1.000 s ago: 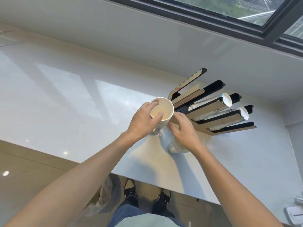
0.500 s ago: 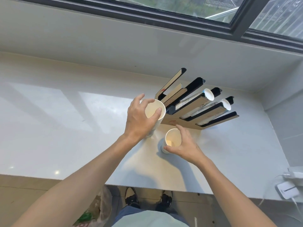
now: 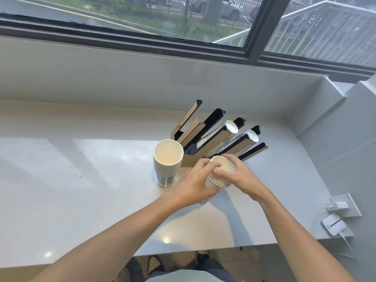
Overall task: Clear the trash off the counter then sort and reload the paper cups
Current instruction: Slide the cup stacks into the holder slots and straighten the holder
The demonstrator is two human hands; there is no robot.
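Observation:
A tall stack of white paper cups [image 3: 168, 162] stands upright on the white counter [image 3: 81, 180], free of both hands. Just right of it is a shorter stack of paper cups [image 3: 218, 180], held between both hands. My left hand [image 3: 195, 185] wraps its left side and lower part. My right hand [image 3: 237, 173] grips its rim and right side. Behind them stands the slotted cup holder [image 3: 215, 139] of brown and black panels. Two of its slots hold rows of cups lying on their sides [image 3: 232, 127].
A wall socket with a white charger [image 3: 341, 205] and a small white device [image 3: 333, 223] sit at the counter's right end. A raised sill and a window [image 3: 183, 17] run along the back. The counter's front edge lies just before my legs.
My left hand let go of the tall stack, which now stands alone, and moved right onto the shorter stack. My right hand stays on that stack. The camera tilted up toward the window.

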